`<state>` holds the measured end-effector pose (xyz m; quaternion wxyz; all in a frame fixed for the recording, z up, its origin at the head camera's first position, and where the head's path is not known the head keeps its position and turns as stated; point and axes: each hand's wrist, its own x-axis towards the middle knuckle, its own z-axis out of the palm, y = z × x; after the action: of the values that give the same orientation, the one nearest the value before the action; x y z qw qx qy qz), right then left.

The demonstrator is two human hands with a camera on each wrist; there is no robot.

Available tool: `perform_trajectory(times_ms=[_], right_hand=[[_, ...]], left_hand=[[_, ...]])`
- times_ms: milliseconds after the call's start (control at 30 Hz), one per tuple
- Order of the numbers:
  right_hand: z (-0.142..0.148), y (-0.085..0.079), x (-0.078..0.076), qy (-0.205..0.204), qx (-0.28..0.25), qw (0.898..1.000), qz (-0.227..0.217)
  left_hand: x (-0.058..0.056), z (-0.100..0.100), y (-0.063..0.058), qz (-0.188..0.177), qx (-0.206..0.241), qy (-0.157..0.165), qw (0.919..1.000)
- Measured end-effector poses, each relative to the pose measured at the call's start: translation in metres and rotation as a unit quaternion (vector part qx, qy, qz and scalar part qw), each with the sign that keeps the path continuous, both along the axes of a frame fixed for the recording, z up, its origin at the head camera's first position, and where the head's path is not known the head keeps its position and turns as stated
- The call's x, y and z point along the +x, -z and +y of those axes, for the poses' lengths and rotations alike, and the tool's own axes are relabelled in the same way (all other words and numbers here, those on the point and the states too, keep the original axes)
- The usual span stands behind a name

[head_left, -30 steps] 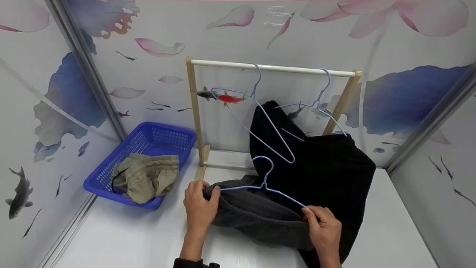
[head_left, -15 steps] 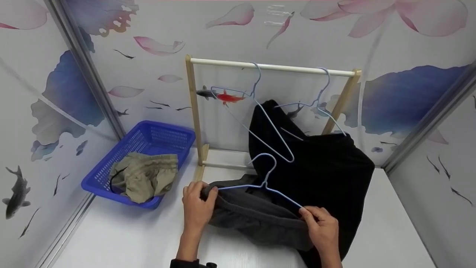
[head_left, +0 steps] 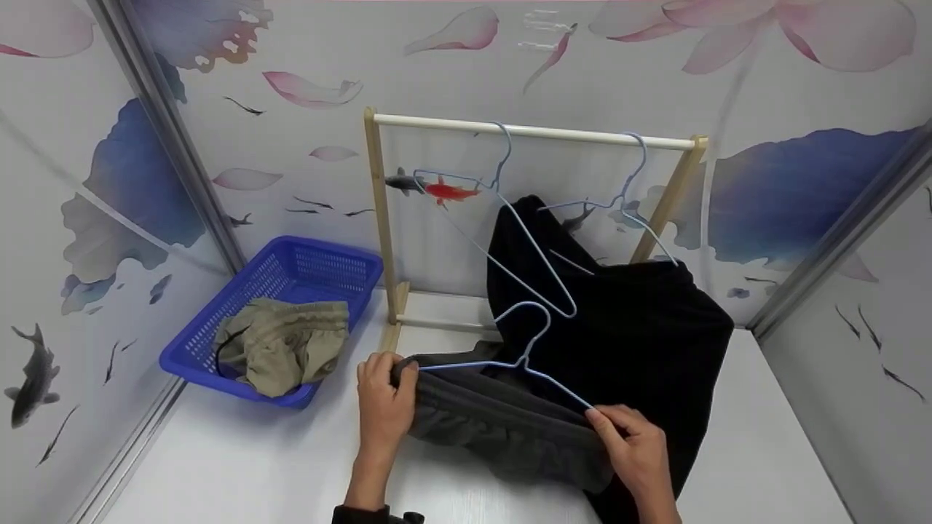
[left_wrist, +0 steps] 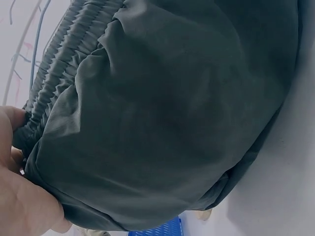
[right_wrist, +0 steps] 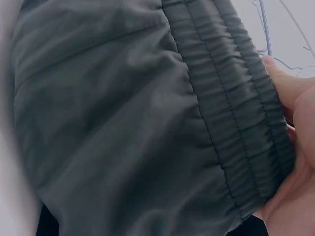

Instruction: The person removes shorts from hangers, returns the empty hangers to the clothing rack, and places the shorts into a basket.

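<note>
I list: basket (head_left: 328, 266), left of rack (head_left: 437, 124); cloth (head_left: 291, 346) in basket; hangers (head_left: 496, 182) on rack; held garment (head_left: 502, 437) before it.

A small partitioned booth, fitted like a miniature laundry corner; glossy white panel walls (head_left: 611, 94) printed with pink petals (head_left: 309, 89), blue leaves (head_left: 801, 193) and grey fish (head_left: 33, 382) close it in at back, left and right; straight grey metal corner strips (head_left: 167, 135) run down at upper left and right; a plain white surface (head_left: 240, 466) fills the bottom, bearing a wooden clothes rack with a white rod (head_left: 575, 135) at centre and a blue perforated plastic basket (head_left: 335, 266) at left; the building beyond cannot be told.
</note>
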<state>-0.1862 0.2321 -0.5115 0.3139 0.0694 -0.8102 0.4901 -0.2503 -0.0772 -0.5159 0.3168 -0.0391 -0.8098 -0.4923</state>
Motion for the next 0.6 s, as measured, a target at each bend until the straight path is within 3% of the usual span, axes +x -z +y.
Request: perform_trajectory(times_ms=[333, 433, 600], right_hand=[[0.0072, 0.0024, 0.0042, -0.047, -0.008, 0.998, -0.052], [0.0076, 0.0029, 0.0048, -0.052, -0.01, 0.998, -0.03], [0.005, 0.0006, 0.0044, -0.042, -0.006, 0.998, 0.043]], left_hand=[[0.0001, -0.0024, -0.0017, -0.022, 0.001, -0.006, 0.9997], [-0.0003, -0.0035, -0.0012, -0.031, 0.0, 0.003, 0.9995], [0.0003, -0.0045, -0.0008, -0.072, -0.002, 0.031, 0.9969]])
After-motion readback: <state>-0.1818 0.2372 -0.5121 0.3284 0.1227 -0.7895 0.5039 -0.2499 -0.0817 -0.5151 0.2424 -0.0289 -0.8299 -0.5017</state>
